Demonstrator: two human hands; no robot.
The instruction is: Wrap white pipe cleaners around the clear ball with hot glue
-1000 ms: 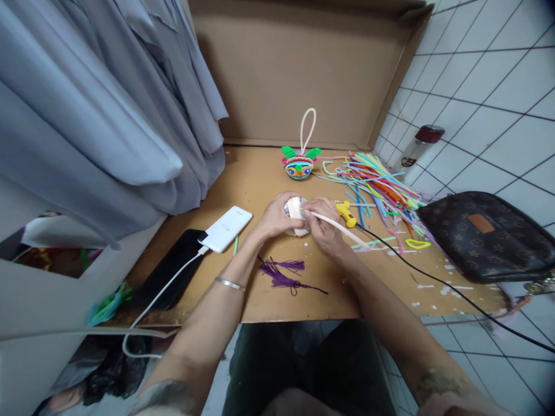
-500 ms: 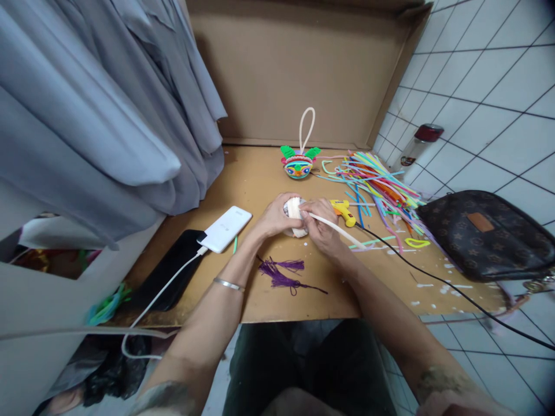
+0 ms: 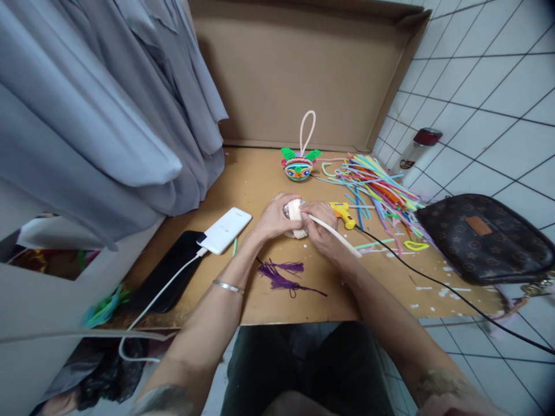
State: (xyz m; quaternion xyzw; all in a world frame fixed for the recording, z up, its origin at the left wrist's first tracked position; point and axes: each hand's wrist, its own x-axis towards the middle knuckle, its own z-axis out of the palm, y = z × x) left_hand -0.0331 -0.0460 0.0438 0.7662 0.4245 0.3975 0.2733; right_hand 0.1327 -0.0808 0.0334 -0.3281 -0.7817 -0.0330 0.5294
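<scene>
Over the middle of the table, my left hand (image 3: 276, 217) is closed around a small round piece partly wrapped in cream fuzzy strip (image 3: 295, 210). My right hand (image 3: 321, 224) pinches a cream pipe cleaner (image 3: 336, 233) against the right side of that piece; its loose end trails down over my right wrist. The fingers cover much of the wrapped piece. Just right of my right hand lies a yellow glue gun (image 3: 344, 214) with a black cord. Nearer my body are purple tassels (image 3: 281, 274).
A colourful animal-head ornament (image 3: 298, 166) with a white loop stands behind my hands. Many pipe cleaners (image 3: 381, 182) lie at the right, beside a brown patterned bag (image 3: 489, 237). At the left, a white power bank (image 3: 228, 230) with a cable overlaps a black phone-like slab (image 3: 176, 277).
Both hands stay on the wrapped piece with almost no movement. The view has shifted very slightly, and the loose end of the pipe cleaner sits a little lower.
</scene>
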